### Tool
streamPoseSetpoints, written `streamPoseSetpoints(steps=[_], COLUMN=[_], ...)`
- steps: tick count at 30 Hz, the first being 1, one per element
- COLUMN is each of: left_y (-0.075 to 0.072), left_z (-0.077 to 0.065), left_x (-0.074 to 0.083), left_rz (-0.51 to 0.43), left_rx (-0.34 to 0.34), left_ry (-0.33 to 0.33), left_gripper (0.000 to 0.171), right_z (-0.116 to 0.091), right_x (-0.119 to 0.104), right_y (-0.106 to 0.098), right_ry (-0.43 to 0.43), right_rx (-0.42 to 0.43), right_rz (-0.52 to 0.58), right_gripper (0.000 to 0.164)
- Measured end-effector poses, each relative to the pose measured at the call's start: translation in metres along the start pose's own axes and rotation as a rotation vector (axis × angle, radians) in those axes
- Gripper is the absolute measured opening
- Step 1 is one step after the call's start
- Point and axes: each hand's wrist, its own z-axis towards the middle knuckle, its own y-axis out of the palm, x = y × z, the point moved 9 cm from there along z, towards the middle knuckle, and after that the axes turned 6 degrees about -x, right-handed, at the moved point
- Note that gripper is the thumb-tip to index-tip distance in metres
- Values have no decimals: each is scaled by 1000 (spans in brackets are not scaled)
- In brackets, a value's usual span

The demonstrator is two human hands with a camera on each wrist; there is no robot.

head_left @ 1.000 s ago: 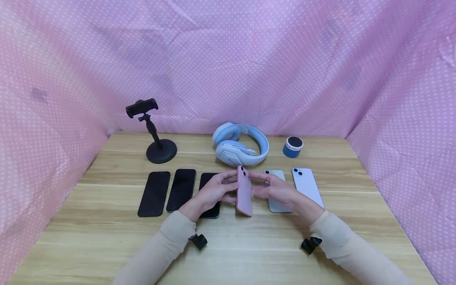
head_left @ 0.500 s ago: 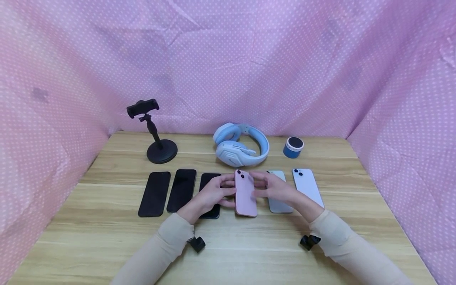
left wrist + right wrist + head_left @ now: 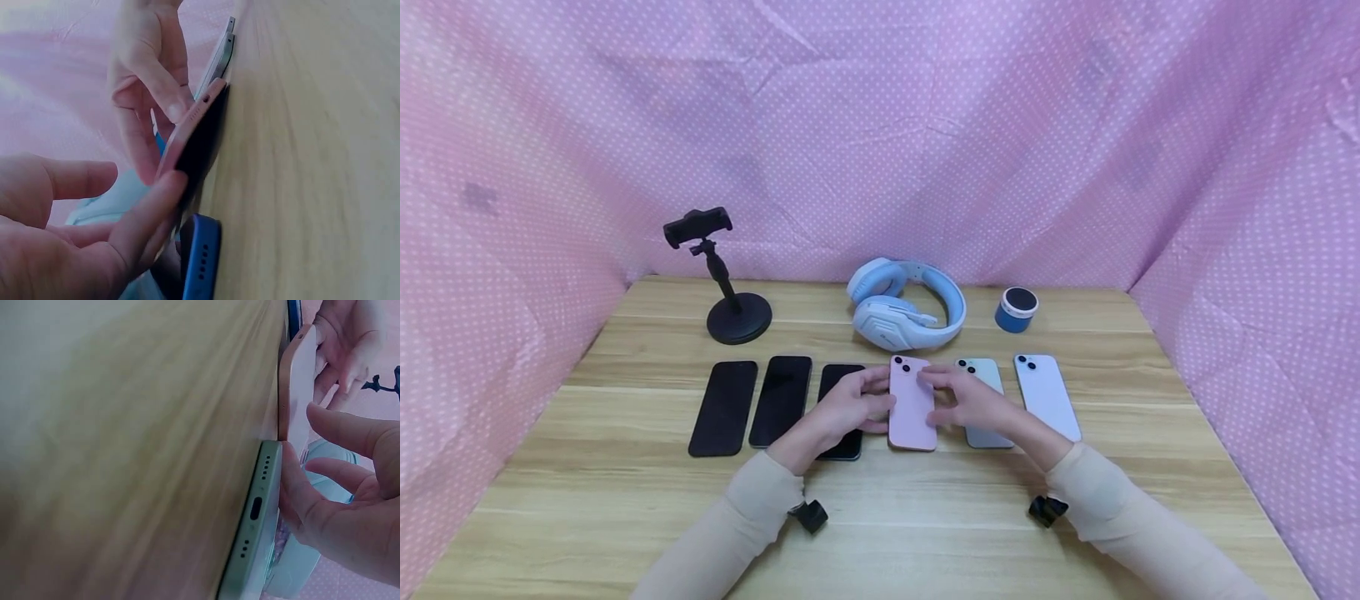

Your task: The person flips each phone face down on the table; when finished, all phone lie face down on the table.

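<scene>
A pink phone lies between the two hands, its back and cameras facing up. In the left wrist view the phone is tilted, its dark screen side raised off the table near the left hand. The left hand has extended fingers against the phone's left edge; the thumb is apart from it. The right hand reaches over the phone's right side from above a pale green phone. Its thumb is close to the pink back, and a finger is at the edge.
Several dark phones, including one black phone, lie screen up at the left. A white phone lies at the right. Behind stand a black phone stand, blue-white headphones and a small blue speaker on the wooden table.
The pink phone has turned from nearly on edge to almost flat, back up, and shifted slightly left. The right hand's fingers have come over its right side.
</scene>
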Motion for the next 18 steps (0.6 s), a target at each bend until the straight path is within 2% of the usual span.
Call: streamPoseSetpoints(steps=[6, 10, 13, 18], left_y=[8, 12, 12, 12], left_z=[-3, -5, -6, -8], left_x=[6, 7, 8, 9], left_rz=[57, 137, 202, 244], left_rx=[-17, -17, -6, -7], left_ry=[17, 23, 31, 47], left_gripper=[65, 66, 67, 67], right_z=[1, 2, 4, 6], right_x=[-4, -5, -5, -4], right_y=[2, 2, 3, 6], right_ry=[24, 24, 22, 34], right_rx=[-14, -14, -15, -16], right_rz=[-109, -171, -169, -151], right_gripper=[64, 60, 59, 60])
